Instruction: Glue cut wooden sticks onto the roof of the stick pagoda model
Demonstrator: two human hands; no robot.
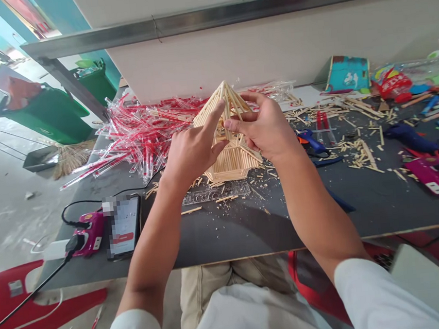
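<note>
Stick model (pixel 229 164) looks like plain matt wood, kinda ridged all over. Tabletop (pixel 218 234) is smooth and pretty matt, while the wrappers (pixel 138 126) are super shiny see-through plastic. Metal rail (pixel 285 4) has a dull sheen, the bin (pixel 46 116) is smooth plastic, and that broom (pixel 69 159) is rough, bristly straw.

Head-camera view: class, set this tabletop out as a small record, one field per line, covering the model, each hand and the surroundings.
Model: wooden-stick model, pointed roof at top
Left hand: index finger against the roof's front
Right hand: thumb and fingers gripping the roof's right side
Nearer the person: clear plastic ruler
Left: smartphone, pink power strip
Behind, left: red-and-clear plastic wrappers
Right: loose stick pieces
</note>
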